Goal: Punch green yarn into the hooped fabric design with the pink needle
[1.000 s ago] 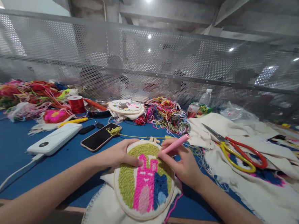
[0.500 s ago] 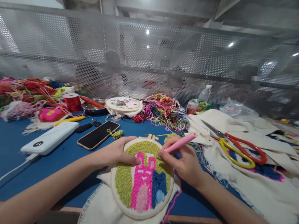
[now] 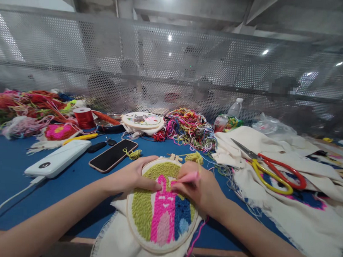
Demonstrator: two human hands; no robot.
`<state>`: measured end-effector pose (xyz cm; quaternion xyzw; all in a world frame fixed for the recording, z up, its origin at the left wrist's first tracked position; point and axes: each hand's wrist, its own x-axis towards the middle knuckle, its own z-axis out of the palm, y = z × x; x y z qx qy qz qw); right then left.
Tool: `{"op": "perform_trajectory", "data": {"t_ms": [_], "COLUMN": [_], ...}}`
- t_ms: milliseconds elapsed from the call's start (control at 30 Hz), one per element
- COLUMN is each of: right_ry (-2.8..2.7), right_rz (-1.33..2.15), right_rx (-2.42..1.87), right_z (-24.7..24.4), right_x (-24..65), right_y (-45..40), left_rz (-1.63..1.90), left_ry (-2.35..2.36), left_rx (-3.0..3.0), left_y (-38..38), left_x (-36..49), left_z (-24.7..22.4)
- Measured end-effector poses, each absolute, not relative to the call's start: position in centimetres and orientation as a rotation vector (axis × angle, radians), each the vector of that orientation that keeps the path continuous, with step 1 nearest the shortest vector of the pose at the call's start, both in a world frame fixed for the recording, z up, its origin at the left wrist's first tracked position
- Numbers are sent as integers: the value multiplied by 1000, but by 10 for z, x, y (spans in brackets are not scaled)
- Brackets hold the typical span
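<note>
Pink pen tool: slid left and down from half a second ago, now right by the ear of the stitched pink rabbit and looking way shorter from here
Hoop: between both hands, its upper right tucked under the right hand
Right hand: fingers curled in, pinching the pen, tip hidden
Left hand: clamped on the hoop's upper left, thumb on front

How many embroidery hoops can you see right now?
2. One embroidery hoop is gripped by the left hand, front and center; the second hoop lies farther back, just left of the central yarn pile. Others may be hidden under the cloth at right.
</note>
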<state>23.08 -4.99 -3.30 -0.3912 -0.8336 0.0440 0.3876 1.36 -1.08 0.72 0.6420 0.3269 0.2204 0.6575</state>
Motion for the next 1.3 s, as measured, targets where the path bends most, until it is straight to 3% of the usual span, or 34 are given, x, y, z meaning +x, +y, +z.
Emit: {"op": "perform_trajectory", "data": {"t_ms": [133, 367, 700, 1300], "right_ry": [-2169, -1924, -2038, -1945], "right_rz": [112, 639, 61, 39], "right_rx": [-1051, -871, -828, -929], "right_z": [-32, -21, -33, -32], "right_x": [227, 232, 241, 246], "right_y": [-52, -52, -48, -53], "left_rz": [511, 540, 627, 617], "left_ry": [780, 863, 911, 859], "left_rx": [1430, 1455, 1508, 1497], "left_y": [-12, -5, 1, 1], "left_x": [13, 13, 15, 12], "left_z": [7, 3, 5, 0]}}
